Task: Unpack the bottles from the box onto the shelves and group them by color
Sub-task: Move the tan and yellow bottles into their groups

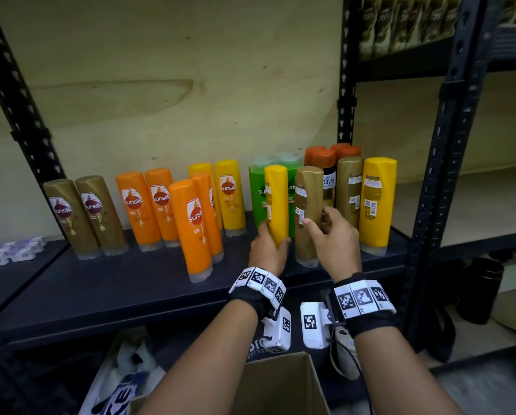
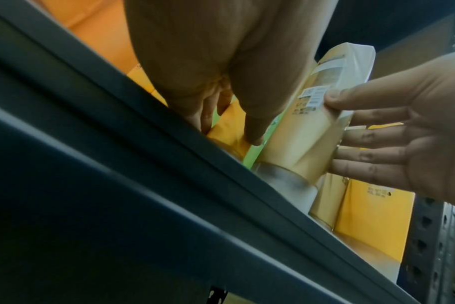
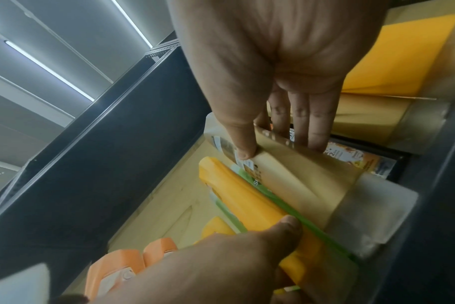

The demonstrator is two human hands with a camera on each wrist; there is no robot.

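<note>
A black metal shelf [image 1: 107, 283] spans the scene, backed by a pale plywood panel [image 1: 173, 85], and it carries every standing bottle in view. Below its near edge sits an open cardboard box [image 1: 283, 384]; its inside cannot be seen from here.

Along the shelf from left to right stand 2 gold bottles [image 1: 84, 215], then 4 orange bottles [image 1: 164, 209], then 2 yellow bottles [image 1: 228, 197] behind them. Right of these is a green pack [image 1: 258, 190] wrapped in clear film, and far right at the back a cluster of dark bottles with orange caps [image 1: 330, 163]. In front of that cluster stand a gold bottle [image 1: 349, 191] and, just beside it on the right, a yellow bottle [image 1: 376, 202], both with back labels facing out.

The left hand [image 1: 267, 250] grips a yellow bottle [image 1: 276, 205] low down, thumb on its right side, just in front of the green pack. The right hand [image 1: 336, 238] holds a gold bottle [image 1: 308, 214] upright on the shelf near its front edge, thumb on the label, fingers wrapped behind. These 2 held bottles stand side by side, close together.

On a neighbouring shelf at far left lie small white packets [image 1: 14, 251].
</note>
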